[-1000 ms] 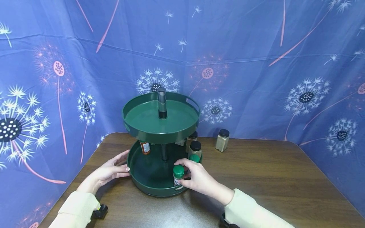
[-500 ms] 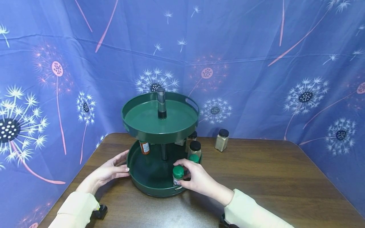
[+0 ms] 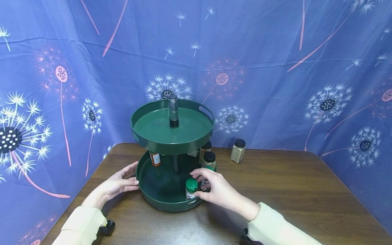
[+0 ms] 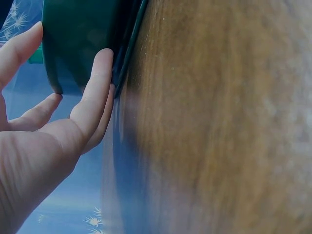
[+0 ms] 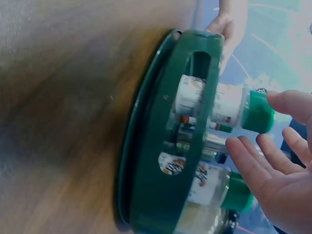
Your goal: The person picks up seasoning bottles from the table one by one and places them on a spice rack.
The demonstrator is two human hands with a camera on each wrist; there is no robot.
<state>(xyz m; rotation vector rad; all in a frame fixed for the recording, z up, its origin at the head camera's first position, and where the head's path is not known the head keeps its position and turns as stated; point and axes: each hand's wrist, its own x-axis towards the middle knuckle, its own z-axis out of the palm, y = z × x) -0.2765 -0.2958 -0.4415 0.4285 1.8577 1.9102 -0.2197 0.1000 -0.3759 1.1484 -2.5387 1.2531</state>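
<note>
A two-tier green turntable tray (image 3: 157, 190) stands on the table. My left hand (image 3: 114, 185) rests its fingertips on the outer wall of the lower tier, fingers extended, as the left wrist view also shows. Inside the lower tier's front right edge stands a spice jar with a green cap (image 5: 258, 111), upright by the handle slot. My right hand (image 3: 218, 189) is beside that jar with its fingers spread apart. Its thumb (image 5: 287, 105) is at the cap, touching or nearly so. A second green-capped jar (image 5: 238, 191) stands behind, partly hidden by my right fingers in the head view.
Black-capped jars (image 3: 209, 157) stand along the lower tier's right side. An orange-red jar (image 3: 155, 159) is at its back left, partly under the upper tier (image 3: 153, 127). Another black-capped jar (image 3: 238, 151) stands on the wooden table (image 3: 291, 183). Patterned blue cloth (image 3: 263, 102) hangs behind.
My right fingers have let go of the green-capped jar and drawn slightly right, uncovering more of it. The jar stays in place. My left hand has not moved.
</note>
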